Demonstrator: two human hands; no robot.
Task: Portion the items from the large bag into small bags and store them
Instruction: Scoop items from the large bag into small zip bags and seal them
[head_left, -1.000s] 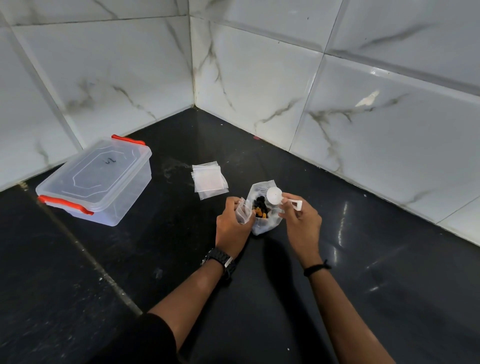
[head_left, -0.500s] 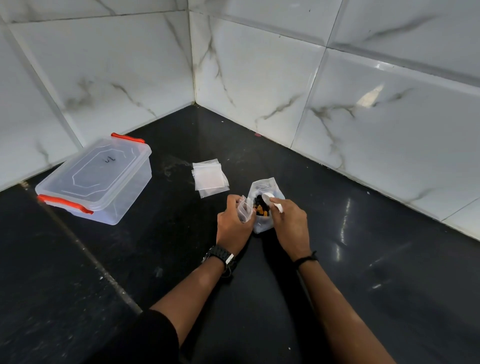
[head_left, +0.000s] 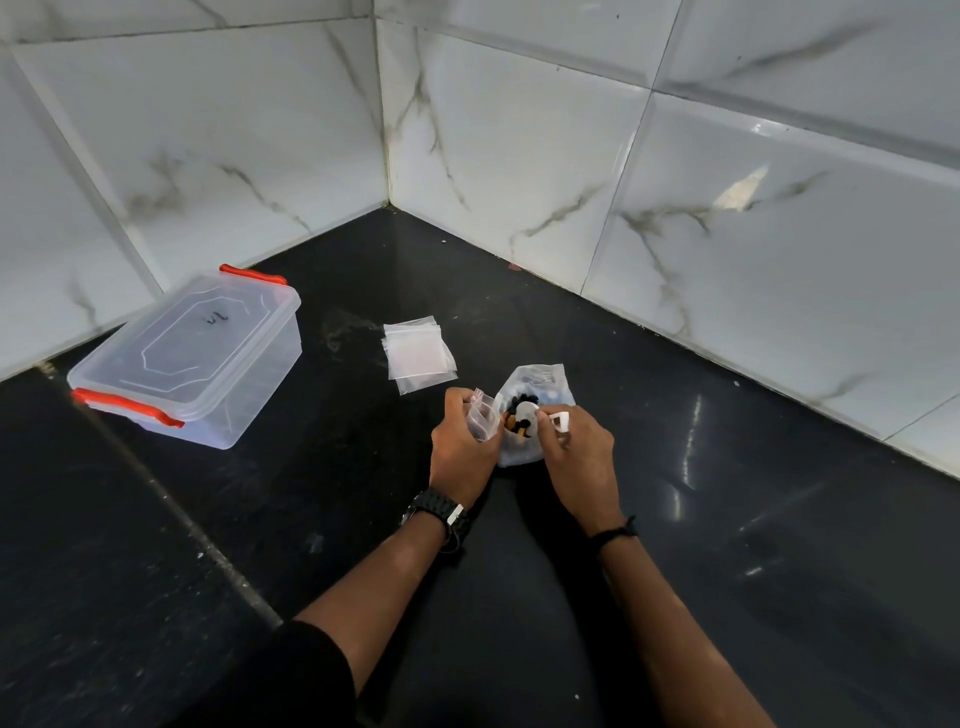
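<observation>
A large clear bag (head_left: 540, 382) stands open on the black counter, with small black and orange items (head_left: 515, 422) inside. My left hand (head_left: 460, 449) grips a small clear zip bag (head_left: 483, 415), held open beside the large bag's mouth. My right hand (head_left: 576, 457) pinches the handle of a white plastic scoop (head_left: 530, 413), whose bowl sits over the items in the large bag. A stack of empty small bags (head_left: 418, 353) lies flat just behind my left hand.
A clear plastic storage box (head_left: 192, 358) with a shut lid and red clips stands at the left. White marble-look tiled walls (head_left: 519, 156) meet in a corner behind. The black counter (head_left: 727, 519) stretches to the right and front.
My right hand dipped the scoop down into the large bag, then raised it a little so its bowl shows again over the items. My left hand kept the small bag still.
</observation>
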